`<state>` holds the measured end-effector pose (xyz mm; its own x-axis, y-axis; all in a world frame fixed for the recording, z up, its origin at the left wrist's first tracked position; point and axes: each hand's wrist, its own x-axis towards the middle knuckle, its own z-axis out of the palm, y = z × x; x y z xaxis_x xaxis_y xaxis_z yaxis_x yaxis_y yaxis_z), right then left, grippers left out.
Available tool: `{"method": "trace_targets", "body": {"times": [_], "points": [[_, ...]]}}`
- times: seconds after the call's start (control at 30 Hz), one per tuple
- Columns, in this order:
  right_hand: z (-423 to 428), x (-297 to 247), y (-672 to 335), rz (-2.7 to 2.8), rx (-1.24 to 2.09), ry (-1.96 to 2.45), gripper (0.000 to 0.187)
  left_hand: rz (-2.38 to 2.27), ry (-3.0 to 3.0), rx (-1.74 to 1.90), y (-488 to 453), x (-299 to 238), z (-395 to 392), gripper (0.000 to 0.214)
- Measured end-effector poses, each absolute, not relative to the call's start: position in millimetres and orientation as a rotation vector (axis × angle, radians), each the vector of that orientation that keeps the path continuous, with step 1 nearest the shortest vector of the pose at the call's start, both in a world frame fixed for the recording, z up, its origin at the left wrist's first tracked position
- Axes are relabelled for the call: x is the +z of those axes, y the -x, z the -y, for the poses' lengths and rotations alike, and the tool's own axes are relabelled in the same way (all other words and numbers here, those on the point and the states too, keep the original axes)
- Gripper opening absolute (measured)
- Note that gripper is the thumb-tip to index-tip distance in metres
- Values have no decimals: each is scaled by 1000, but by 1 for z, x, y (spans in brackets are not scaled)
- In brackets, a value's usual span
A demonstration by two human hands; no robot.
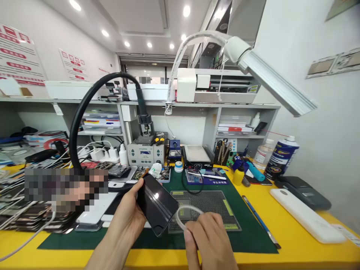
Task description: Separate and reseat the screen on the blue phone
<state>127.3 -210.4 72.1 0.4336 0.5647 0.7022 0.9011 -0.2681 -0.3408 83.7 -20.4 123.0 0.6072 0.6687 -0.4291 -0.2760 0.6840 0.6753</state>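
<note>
the left hand [131,212] has its grip closed around a dark phone [157,206], thumb at the far-left corner and the other fingers mostly hidden behind it. it seems to be held this way so that the glass tilts up into view and the near end is left clear. the phone sits to the right of the left palm, raised over the green mat [250,240], close to the middle of the worktop's [295,243] front edge.

the right hand [209,240] pinches a pale cable [177,217], its loop just beside the phone's right corner; whether they touch, i cannot tell. the short length between grip and loop probably gives finer control.

below, a gridded pad [213,202] lies on the mat, likely to keep parts in order. a blue brush [260,221] lies along the mat's right side, perhaps for easy reach.
</note>
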Motion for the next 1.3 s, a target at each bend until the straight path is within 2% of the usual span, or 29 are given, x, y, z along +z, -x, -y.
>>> {"method": "trace_targets", "body": {"times": [0.2,0.47,0.57,0.73,0.83,0.93,1.1,1.3], "points": [[223,63,-174,1378,-561,2137,19,-701,-556,564,-101,101,33,25],[246,45,-184,1417,-396,2314,26,-687,-616,531,-114,85,34,32],[264,64,-198,1321,-422,2355,32,-633,-651,566,-116,81,30,33],[286,132,-272,944,-624,2567,23,-645,-698,558,-120,81,25,32],[279,173,-332,793,-687,2745,17,-683,-695,532,-121,86,24,30],[253,201,-379,797,-672,2904,22,-702,-684,477,-119,92,24,29],[194,216,-420,992,-566,3093,36,-648,-608,390,-117,93,21,28],[151,214,-442,1004,-300,3343,31,-645,-517,373,-117,85,13,23]]}}
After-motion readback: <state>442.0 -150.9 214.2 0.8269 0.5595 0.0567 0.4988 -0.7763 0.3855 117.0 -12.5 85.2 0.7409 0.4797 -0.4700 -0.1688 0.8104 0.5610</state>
